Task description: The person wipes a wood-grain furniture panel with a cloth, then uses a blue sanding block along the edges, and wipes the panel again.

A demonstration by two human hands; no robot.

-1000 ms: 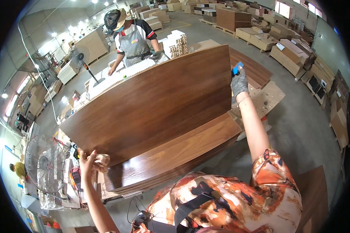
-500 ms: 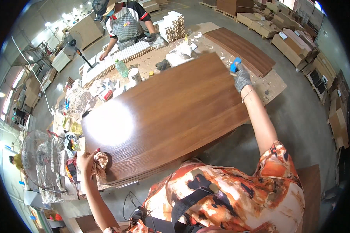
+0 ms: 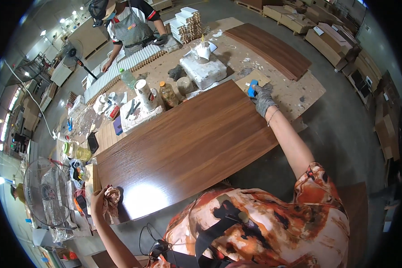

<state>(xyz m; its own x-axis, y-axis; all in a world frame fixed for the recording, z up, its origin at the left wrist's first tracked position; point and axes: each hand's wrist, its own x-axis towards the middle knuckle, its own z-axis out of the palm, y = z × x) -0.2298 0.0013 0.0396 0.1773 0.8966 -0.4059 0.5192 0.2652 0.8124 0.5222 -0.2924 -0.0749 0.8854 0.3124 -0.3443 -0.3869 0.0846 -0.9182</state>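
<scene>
A long brown wood-grain panel [image 3: 187, 147] lies slanted in front of me, with a bright glare spot near its near left corner. My left hand [image 3: 98, 203] is closed at the panel's left end, gripping a crumpled, stained cloth [image 3: 112, 196] against the edge; whether it also grips the panel is hidden. At the far right corner, my right hand [image 3: 264, 102], in a grey glove, is closed around a small blue block-like piece [image 3: 253, 88]. Its fingers are beside the panel's right edge.
Behind the panel, the worktable [image 3: 308, 91] holds a white cup [image 3: 144, 90], an orange-capped jar [image 3: 168, 94], a plaster-smeared block [image 3: 203, 71] and stacked brown boards [image 3: 270, 49]. Across the table, a co-worker [image 3: 131, 31] handles a row of white strips [image 3: 120, 71]. A fan [image 3: 47, 192] stands left.
The panel has come down and nearer to me, uncovering the cup's base, the jar and the smeared block behind it. Both hands moved with it, the right one lower and leftward.
</scene>
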